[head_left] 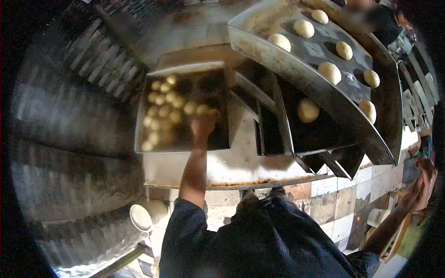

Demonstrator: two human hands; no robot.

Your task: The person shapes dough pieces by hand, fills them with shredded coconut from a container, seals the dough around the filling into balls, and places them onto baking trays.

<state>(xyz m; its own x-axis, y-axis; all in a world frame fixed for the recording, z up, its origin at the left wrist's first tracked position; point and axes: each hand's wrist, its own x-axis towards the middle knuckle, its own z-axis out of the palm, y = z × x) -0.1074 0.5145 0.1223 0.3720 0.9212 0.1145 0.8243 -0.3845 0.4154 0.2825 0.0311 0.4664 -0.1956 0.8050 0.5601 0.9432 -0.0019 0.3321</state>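
Roughly twenty pale dough balls (164, 111) sit in the dark tray (218, 90), mostly over its left part, with a short row running toward its right side; blur keeps us from an exact count. Our left hand (203, 126) reaches into this tray beside the end of that row, but we cannot tell whether it closes on a ball. Our right hand (419, 187) is well apart, far to the right of the tray, and too unclear at the view's edge for us to tell its grip. Seven more balls (329, 73) lie in the metal trough (255, 44) up and to the right of the tray, and a single ball (308, 111) lies in the dark compartment (296, 139) to its right. We judge the work to be partway along: the tray's left part is well covered, its right part shows mostly dark metal, and eight visible balls lie outside it.
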